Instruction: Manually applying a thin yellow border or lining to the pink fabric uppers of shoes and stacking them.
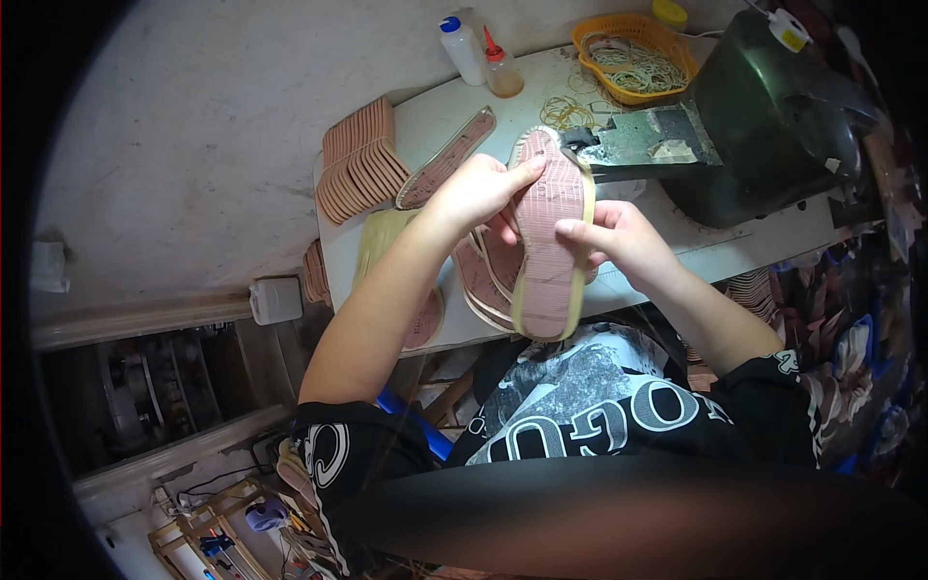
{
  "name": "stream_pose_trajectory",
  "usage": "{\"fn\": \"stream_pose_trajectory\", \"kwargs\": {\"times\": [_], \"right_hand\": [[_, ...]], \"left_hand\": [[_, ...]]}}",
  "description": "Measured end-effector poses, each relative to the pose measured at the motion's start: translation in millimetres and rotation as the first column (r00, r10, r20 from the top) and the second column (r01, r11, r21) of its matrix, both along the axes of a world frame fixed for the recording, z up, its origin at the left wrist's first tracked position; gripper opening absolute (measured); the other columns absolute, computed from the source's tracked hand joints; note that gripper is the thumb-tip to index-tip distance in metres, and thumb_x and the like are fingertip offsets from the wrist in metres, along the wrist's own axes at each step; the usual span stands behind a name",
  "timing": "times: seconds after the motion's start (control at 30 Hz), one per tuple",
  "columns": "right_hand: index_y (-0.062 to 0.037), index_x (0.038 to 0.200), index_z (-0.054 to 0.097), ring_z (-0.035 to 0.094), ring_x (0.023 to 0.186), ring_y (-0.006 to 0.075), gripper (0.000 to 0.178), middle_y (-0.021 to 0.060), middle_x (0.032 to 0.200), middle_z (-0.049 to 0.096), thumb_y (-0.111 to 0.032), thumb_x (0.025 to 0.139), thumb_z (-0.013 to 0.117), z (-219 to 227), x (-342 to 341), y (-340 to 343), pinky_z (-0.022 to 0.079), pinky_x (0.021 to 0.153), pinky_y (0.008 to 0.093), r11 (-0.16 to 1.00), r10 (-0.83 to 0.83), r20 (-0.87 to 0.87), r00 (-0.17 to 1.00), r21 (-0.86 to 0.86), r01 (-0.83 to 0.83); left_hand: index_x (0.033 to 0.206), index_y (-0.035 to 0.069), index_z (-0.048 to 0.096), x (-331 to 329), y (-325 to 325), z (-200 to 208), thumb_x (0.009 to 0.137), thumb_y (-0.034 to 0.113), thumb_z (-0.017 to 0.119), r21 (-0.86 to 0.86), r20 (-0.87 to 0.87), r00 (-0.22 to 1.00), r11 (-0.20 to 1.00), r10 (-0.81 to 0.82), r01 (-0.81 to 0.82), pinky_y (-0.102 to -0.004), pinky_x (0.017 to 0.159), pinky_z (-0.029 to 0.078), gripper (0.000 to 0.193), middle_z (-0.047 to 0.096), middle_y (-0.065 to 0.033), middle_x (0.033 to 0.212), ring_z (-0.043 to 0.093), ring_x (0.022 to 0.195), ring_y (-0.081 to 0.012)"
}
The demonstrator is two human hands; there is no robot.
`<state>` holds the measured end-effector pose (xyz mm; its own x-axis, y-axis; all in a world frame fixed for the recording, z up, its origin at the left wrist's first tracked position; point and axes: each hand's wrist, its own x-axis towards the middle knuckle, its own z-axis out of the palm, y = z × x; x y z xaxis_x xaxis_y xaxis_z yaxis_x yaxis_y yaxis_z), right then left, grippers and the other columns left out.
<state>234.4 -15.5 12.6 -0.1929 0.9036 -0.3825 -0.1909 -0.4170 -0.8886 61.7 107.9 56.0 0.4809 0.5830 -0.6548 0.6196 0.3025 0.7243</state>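
Both my hands are closed on a pink shoe sole [549, 280] with a pale yellow rim, tilted above the table. My left hand [481, 196] grips its upper left side, thumb pressed on the pink face. On the right edge, my right hand [628, 240] pinches the sole with the thumb on top and the fingers underneath, partly hidden. The toe end sits close against the tip of a green machine arm [648, 140]; whether they touch, I cannot tell. Below and left lie more pink soles [480, 275], partly covered by the held one.
A bundled stack of soles [358, 159] and a single sole [447, 158] lie left on the white table [425, 92]. Farther back are a white bottle [464, 53], a red-tipped bottle [502, 75] and an orange basket [628, 29] with cord. A dark machine body [764, 126] stands right.
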Motion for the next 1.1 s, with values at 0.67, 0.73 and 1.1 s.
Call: {"fn": "stream_pose_trajectory", "kwargs": {"times": [0.67, 0.73, 1.1], "right_hand": [[0.0015, 0.101, 0.065, 0.065, 0.069, 0.0115, 0.028, 0.0086, 0.083, 0.069, -0.022, 0.085, 0.068, -22.3, 6.4, -39.2, 0.053, 0.063, 0.0226, 0.979, 0.154, -0.215, 0.964, -0.1, -0.179], [0.0014, 0.101, 0.065, 0.064, 0.067, 0.0113, 0.025, 0.0088, 0.081, 0.068, -0.019, 0.086, 0.066, -20.3, -2.2, -41.3, 0.053, 0.062, 0.0223, 0.989, 0.051, -0.26, 0.964, -0.123, -0.085], [0.0025, 0.097, 0.064, 0.062, 0.062, 0.0113, 0.023, 0.0124, 0.079, 0.068, -0.019, 0.089, 0.061, -5.9, -34.8, 3.5, 0.051, 0.061, 0.0228, 0.944, -0.328, -0.4, 0.856, -0.165, 0.285]], "left_hand": [[0.065, 0.003, 0.062, -3.2, 10.2, -13.3, 0.069, 0.049, 0.079, 0.251, -0.001, 0.982, 0.951, 0.188, -0.182, -0.0224, 0.04, 0.035, 0.049, 0.055, -0.0021, 0.052, 0.048, 0.041, -0.0077], [0.064, 0.004, 0.061, -1.6, 19.8, -14.0, 0.069, 0.051, 0.078, 0.248, -0.035, 0.983, 0.954, 0.181, -0.167, -0.0224, 0.039, 0.035, 0.051, 0.055, -0.0022, 0.051, 0.048, 0.041, -0.0079], [0.098, -0.007, 0.061, 7.5, 100.5, -30.8, 0.072, 0.054, 0.074, 0.277, -0.174, 0.985, 0.96, 0.001, 0.048, -0.0267, 0.063, 0.049, 0.068, 0.064, -0.0136, 0.081, 0.061, 0.072, -0.0182]]}}
